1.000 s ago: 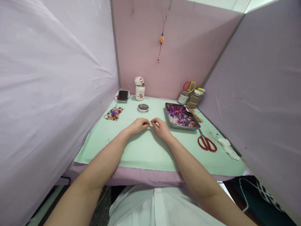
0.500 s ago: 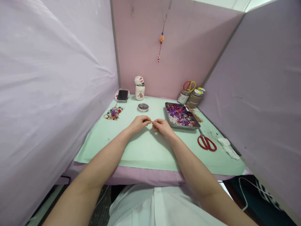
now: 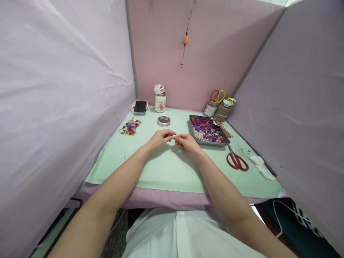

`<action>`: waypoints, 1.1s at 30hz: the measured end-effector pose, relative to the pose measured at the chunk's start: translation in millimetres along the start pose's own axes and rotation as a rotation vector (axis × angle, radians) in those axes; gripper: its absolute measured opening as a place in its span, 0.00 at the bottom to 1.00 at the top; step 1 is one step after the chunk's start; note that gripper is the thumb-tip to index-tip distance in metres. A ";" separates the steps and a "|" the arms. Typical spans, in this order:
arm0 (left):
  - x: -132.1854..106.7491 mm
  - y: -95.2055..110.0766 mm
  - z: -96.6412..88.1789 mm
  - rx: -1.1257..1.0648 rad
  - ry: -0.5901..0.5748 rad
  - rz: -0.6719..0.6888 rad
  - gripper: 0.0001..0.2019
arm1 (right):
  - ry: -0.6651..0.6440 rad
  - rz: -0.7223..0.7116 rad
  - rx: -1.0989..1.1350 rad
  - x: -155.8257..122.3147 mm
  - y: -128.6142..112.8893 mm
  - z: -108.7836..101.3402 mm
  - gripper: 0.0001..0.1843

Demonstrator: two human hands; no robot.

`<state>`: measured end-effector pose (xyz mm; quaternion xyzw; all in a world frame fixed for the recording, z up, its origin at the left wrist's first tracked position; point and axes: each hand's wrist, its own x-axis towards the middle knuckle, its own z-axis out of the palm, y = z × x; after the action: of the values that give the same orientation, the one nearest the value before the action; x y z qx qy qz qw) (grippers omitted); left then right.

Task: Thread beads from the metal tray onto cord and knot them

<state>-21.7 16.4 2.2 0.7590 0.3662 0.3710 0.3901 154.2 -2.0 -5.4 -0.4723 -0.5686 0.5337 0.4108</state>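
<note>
— Well, noted: left hand [image 3: 158,139] and right hand [image 3: 188,142] both pinch the tiny bead piece [image 3: 174,137], fingertips closed on it, over the green mat [image 3: 161,172] near the bead tray [image 3: 212,144].
— Technique?
— Grip near the tips and keep the wrists steady, I'd judge.
— Axis?
— Seems to run hand to hand; too small to confirm.
</note>
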 end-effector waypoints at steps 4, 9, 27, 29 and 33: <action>-0.4 2.0 -1.3 0.028 -0.023 0.002 0.12 | -0.040 0.019 0.033 -1.5 -2.2 -2.0 0.15; -0.8 2.8 -1.2 0.022 -0.012 0.009 0.12 | -0.040 0.031 0.060 -1.4 -2.4 -1.7 0.15; 1.4 -0.6 -1.4 -0.017 0.045 -0.041 0.11 | 0.194 -0.206 -0.162 0.1 -2.7 0.8 0.12; 1.6 0.3 -1.8 -0.046 0.056 -0.047 0.11 | 0.164 -0.227 -0.212 -0.3 -2.9 0.9 0.12; 1.2 1.4 -2.3 -0.085 0.032 -0.061 0.12 | 0.162 -0.285 -0.256 -0.8 -2.2 0.6 0.11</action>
<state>-22.7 17.6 4.7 0.7242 0.3791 0.3862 0.4273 153.6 -2.8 -3.3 -0.4767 -0.6579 0.3539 0.4634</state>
